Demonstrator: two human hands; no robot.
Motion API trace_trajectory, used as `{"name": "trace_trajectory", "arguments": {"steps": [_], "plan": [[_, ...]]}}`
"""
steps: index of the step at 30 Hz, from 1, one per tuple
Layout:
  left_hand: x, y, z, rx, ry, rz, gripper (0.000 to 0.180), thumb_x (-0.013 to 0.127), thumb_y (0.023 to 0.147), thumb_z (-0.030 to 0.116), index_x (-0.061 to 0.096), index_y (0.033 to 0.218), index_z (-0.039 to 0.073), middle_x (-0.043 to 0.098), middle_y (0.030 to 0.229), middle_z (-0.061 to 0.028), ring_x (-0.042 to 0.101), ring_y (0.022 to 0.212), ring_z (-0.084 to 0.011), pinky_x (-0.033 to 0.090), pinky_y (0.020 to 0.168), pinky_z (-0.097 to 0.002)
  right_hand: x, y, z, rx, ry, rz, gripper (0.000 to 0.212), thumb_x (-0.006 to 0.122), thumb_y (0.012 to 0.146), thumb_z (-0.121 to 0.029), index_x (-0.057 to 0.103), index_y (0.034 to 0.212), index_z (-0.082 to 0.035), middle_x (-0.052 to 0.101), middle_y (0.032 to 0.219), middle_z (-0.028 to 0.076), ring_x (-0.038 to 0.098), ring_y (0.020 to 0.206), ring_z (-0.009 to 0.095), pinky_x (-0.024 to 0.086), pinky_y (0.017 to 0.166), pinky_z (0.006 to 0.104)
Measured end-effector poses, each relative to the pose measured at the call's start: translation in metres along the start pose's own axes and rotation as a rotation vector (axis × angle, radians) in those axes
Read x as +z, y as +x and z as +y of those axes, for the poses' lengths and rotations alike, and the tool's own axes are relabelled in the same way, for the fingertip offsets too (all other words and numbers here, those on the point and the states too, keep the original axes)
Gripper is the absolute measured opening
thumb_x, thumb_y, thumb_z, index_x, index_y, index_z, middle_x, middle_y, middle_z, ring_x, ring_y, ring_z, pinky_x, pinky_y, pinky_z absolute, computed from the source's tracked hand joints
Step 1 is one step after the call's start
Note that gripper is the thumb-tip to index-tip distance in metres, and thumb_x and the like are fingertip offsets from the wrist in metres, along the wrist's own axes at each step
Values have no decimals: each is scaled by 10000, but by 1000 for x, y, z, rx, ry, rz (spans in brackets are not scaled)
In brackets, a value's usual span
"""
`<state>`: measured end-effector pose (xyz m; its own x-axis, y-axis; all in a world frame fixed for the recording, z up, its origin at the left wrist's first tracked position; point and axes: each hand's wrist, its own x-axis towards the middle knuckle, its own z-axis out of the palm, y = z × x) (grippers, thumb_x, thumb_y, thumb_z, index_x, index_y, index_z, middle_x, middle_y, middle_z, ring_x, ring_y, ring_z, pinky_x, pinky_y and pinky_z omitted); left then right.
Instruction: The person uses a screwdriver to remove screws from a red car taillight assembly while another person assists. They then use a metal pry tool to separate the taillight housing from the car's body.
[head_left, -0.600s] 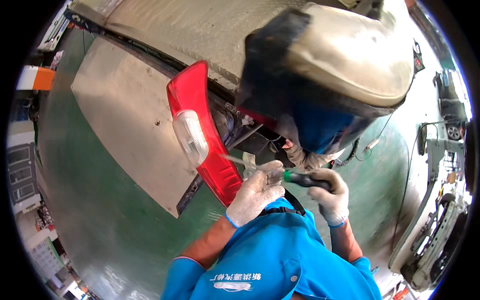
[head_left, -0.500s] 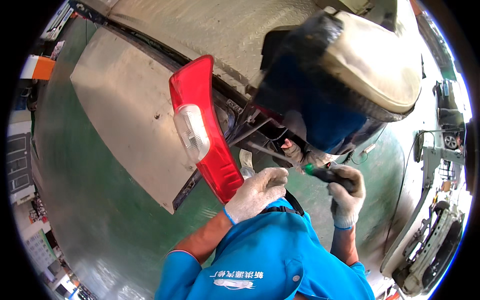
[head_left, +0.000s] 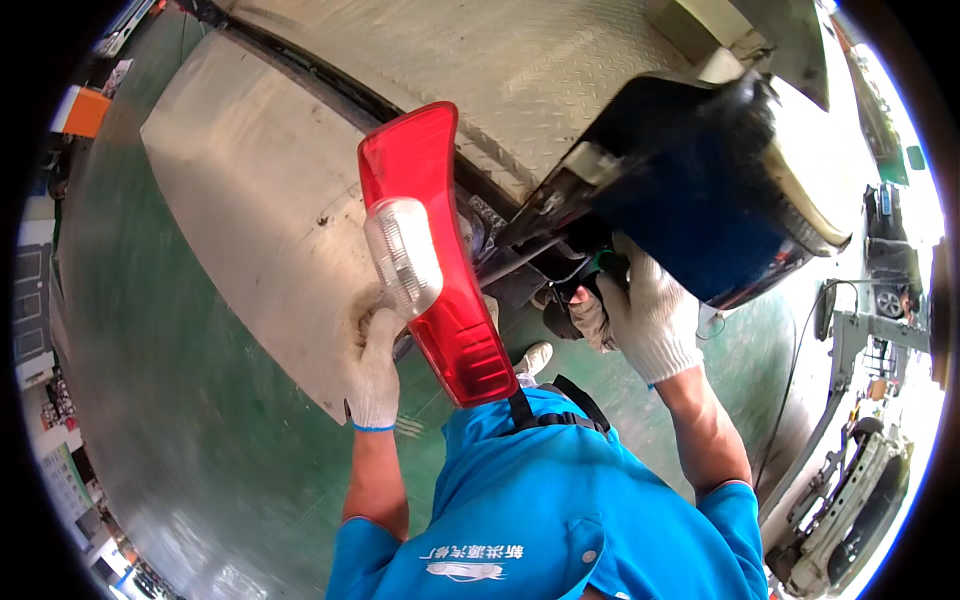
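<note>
A red tail light (head_left: 425, 165) with a clear lens section (head_left: 405, 255) stands in the middle, long and slanting toward me. My left hand (head_left: 373, 375), in a pale work glove with dirty fingertips, is at its left edge beside the clear lens. Its fingers are bent against that edge, some of them partly hidden. My right hand (head_left: 655, 315), also gloved, is raised under a dark blue curved body part (head_left: 660, 220). Between its thumb and fingers shows the dark and green handle of a screwdriver (head_left: 607, 264); the rest of that tool is hidden.
A pale dented panel (head_left: 260, 200) lies left of the tail light, above the green floor (head_left: 220, 420). Beyond is a tread-plate metal bed (head_left: 520, 80). Another person's hand (head_left: 580, 295) shows below the dark part. At right stand a grey frame (head_left: 850, 335) and loose car parts (head_left: 845, 510).
My left hand has gone from the tail light's lower end to its left edge. The right hand has moved up and away from me, under the blue part, which now appears tilted differently.
</note>
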<state>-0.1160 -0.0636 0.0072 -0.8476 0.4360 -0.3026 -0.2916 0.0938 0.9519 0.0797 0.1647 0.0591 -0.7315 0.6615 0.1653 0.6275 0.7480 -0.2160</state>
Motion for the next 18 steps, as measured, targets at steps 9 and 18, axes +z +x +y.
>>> {"name": "trace_trajectory", "arguments": {"steps": [9,18], "plan": [[-10,15,-28,-25,-10,55,347,598,961,71,567,1280,-64,629,1161,-92,599,1043,-142,506,924,-286,69,27,1,307,85,-158,478,648,885,-235,520,1264,27,643,1094,288,641,978,466,519,845,507],[-20,31,-36,26,42,67,375,602,964,98,571,1288,-88,628,1189,-105,592,1077,-156,473,971,-297,122,29,9,416,79,-166,443,621,910,-275,562,1223,33,641,1110,311,633,1013,458,511,874,507]]}}
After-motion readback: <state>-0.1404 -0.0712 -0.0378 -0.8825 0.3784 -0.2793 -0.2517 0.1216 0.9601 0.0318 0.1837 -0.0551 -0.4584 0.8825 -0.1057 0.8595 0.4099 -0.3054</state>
